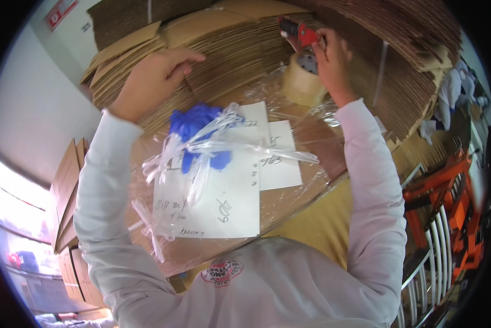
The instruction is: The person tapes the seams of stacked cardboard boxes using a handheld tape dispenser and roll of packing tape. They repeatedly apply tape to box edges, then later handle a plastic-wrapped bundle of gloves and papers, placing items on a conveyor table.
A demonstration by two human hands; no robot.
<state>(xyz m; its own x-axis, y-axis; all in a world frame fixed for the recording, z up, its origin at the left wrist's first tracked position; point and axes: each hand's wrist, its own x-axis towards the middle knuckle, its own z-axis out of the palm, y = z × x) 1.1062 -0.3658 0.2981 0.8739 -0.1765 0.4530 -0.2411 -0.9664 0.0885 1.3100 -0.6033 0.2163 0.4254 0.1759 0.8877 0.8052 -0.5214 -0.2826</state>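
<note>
My right hand grips a packing tape dispenser with a red frame and a dark roller, at the upper right. A large roll of tape sits on it, above plastic film. At the upper left my left hand is empty, its index finger stretched out before the stacked cardboard. Below the hands, blue gloves and bundles of clear plastic strips lie on white sheets of paper with handwriting. Another small bundle of strips rests left of the papers.
Flattened cardboard stacks rise behind the film-wrapped surface, and a taller stack stands at the right. Orange metal equipment and white bars are at the lower right. Cardboard boxes lean by the left wall.
</note>
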